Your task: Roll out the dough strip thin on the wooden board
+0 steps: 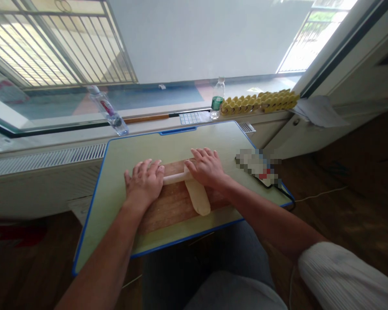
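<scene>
A pale rolling pin (173, 178) lies crosswise on a brown wooden board (166, 206). My left hand (145, 181) rests palm down over its left end, fingers stretched out. Over the other end lies my right hand (207, 168), also flat, with its fingers extended and the thumb along the pin. A long, flattened strip of pale dough (198, 200) runs from beneath the pin toward me. The dough's far end is partly hidden by the pin and my right hand. My palms cover both ends of the pin.
The board sits on a small pale-green table (119, 159) with a blue rim. A blurred-out device (257, 165) with a black cable lies at its right. Along the windowsill stand two plastic bottles (217, 100), a yellow bumpy strip (258, 102) and papers (321, 111).
</scene>
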{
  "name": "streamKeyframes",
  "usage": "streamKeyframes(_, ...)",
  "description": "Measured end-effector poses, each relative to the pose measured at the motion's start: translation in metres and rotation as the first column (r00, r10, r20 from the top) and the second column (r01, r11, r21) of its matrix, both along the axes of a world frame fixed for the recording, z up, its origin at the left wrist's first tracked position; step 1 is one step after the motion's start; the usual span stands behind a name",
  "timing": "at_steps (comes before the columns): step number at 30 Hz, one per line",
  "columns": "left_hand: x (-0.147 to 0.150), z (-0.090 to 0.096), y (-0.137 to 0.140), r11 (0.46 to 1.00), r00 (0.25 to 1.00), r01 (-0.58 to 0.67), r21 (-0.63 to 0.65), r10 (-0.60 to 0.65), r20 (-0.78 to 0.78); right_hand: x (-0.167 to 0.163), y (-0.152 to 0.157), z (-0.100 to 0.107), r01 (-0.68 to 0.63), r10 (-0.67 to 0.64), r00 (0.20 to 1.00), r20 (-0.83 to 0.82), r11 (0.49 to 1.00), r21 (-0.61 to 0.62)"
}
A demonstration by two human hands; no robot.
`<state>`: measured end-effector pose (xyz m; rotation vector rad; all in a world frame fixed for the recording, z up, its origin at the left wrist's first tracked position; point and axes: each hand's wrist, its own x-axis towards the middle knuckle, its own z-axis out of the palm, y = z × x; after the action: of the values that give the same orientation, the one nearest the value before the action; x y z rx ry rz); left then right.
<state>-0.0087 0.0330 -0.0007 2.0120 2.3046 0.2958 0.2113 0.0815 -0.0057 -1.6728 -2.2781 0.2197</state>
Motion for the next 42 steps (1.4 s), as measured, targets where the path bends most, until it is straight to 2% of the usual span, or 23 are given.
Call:
streamKeyframes(5, -0.005, 0.007, 0.047, 0.995, 0.996, -0.049, -0.091, 0.055, 0.067, -0.014, 0.061, 0.004, 0.020, -0.026, 0.998, -0.049, 0.993, -0.118)
streamKeyframes(8, -0.009, 0.009, 0.063, 0.990, 0.993, -0.073, -0.121, 0.084, 0.082, -0.021, 0.082, 0.008, 0.038, -0.045, 0.998, -0.042, 0.987, -0.154)
streamKeyframes(11, -0.009, 0.010, 0.062, 0.988, 0.993, -0.075, -0.137, 0.087, 0.082, -0.021, 0.079, 0.010, 0.030, -0.036, 0.999, -0.041, 0.989, -0.148)
streamKeyframes(15, -0.004, 0.006, 0.031, 0.993, 0.999, -0.012, -0.118, 0.018, 0.048, -0.009, 0.040, 0.005, -0.017, 0.013, 0.999, -0.030, 0.989, -0.146)
streamKeyframes(19, 0.001, 0.001, 0.002, 0.998, 0.998, 0.059, -0.017, -0.059, -0.021, 0.002, 0.009, -0.001, -0.074, 0.074, 0.997, 0.011, 0.997, 0.012)
streamKeyframes(22, 0.001, 0.003, 0.007, 0.999, 0.999, 0.033, -0.040, -0.033, 0.007, -0.003, 0.023, -0.001, -0.060, 0.061, 0.998, -0.015, 0.998, 0.015)
streamKeyframes(28, -0.007, 0.010, 0.052, 0.989, 0.996, -0.047, -0.142, 0.056, 0.063, -0.027, 0.087, 0.005, -0.043, 0.040, 0.998, -0.048, 0.996, -0.073)
streamKeyframes(31, -0.011, 0.012, 0.062, 0.984, 0.996, -0.065, -0.164, 0.075, 0.055, -0.035, 0.101, 0.008, -0.048, 0.044, 0.998, -0.054, 0.994, -0.094)
streamKeyframes(34, -0.009, 0.012, 0.056, 0.984, 0.996, -0.064, -0.168, 0.074, 0.056, -0.032, 0.095, 0.009, -0.066, 0.058, 0.997, -0.059, 0.989, -0.133)
streamKeyframes(37, -0.002, 0.009, 0.036, 0.991, 0.998, -0.029, -0.130, 0.035, 0.048, -0.020, 0.068, 0.006, -0.080, 0.074, 0.997, -0.038, 0.984, -0.158)
streamKeyframes(42, 0.009, 0.001, -0.004, 0.999, 0.998, 0.051, 0.011, -0.051, -0.035, -0.001, 0.022, 0.001, -0.108, 0.108, 0.994, 0.012, 0.994, -0.010)
